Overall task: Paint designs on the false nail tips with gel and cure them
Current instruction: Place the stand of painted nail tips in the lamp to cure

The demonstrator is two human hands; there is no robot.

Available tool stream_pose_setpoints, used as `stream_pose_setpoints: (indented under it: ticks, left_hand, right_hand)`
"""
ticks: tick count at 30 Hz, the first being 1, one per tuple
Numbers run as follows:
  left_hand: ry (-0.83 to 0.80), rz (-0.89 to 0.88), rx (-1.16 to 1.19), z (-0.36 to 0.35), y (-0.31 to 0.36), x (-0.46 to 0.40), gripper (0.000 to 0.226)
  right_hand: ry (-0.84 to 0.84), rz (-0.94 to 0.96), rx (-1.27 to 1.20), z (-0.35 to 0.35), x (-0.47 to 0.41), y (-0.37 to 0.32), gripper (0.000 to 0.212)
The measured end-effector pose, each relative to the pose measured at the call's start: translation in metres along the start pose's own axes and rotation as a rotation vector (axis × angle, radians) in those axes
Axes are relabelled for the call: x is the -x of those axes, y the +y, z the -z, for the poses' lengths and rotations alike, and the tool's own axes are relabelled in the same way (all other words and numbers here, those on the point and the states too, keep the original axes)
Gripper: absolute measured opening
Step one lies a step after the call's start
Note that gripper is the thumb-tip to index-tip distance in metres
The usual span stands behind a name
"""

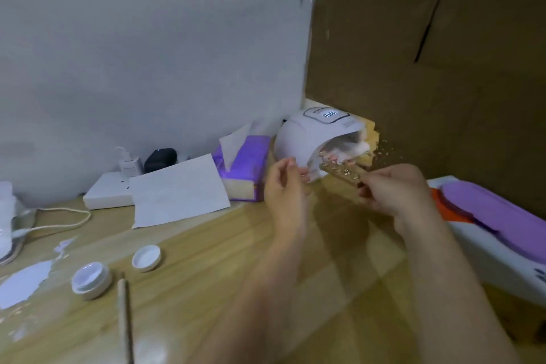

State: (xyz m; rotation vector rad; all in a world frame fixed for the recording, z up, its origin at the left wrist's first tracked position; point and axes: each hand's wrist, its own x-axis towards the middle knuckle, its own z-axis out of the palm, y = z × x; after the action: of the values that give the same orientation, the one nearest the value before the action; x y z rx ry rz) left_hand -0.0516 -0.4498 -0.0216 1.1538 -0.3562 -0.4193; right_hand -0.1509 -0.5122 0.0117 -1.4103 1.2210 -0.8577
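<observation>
I log a purple tissue pack (242, 167) far centre and a white paper sheet (177, 190) to its left. Far left: black case (160, 160). Right: brown cardboard panel (428, 74).

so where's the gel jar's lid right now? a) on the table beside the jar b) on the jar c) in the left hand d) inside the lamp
a: the lid lies upturned on the table, right of the open jar.

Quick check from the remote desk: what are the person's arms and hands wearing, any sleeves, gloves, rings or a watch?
Nothing visible. Both forearms are bare up to the frame's bottom edge, with no sleeves in view. The left hand and right hand show no gloves, rings, watch or wristband.
</observation>
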Motion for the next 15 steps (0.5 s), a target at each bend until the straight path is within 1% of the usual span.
stream_pose_setpoints:
  ticks: [4, 6, 7, 9, 12, 14, 15]
  left_hand:
    - [0.026, 0.032, 0.013, 0.004, -0.011, -0.004, 0.016]
    - [0.014, 0.043, 0.014, 0.007, -0.011, -0.008, 0.019]
    - [0.009, 0.054, 0.018, 0.009, -0.01, -0.01, 0.02]
    - [0.004, 0.065, 0.021, 0.01, -0.009, -0.014, 0.02]
    - [-0.034, 0.068, 0.002, 0.01, -0.012, -0.02, 0.019]
    - [-0.075, 0.071, -0.018, 0.011, -0.014, -0.024, 0.016]
    - [-0.092, 0.072, -0.029, 0.012, -0.015, -0.025, 0.016]
  right_hand:
    - [0.135, 0.165, 0.23, -0.014, -0.011, 0.016, 0.021]
    - [0.183, 0.217, 0.254, -0.022, -0.013, 0.024, 0.024]
    - [0.203, 0.219, 0.244, -0.025, -0.014, 0.028, 0.024]
    - [0.222, 0.187, 0.142, -0.031, -0.017, 0.031, 0.024]
    - [0.211, 0.135, 0.028, -0.041, -0.03, 0.034, 0.023]
    - [0.205, 0.093, -0.033, -0.048, -0.046, 0.034, 0.033]
    - [0.189, 0.081, -0.051, -0.051, -0.056, 0.035, 0.034]
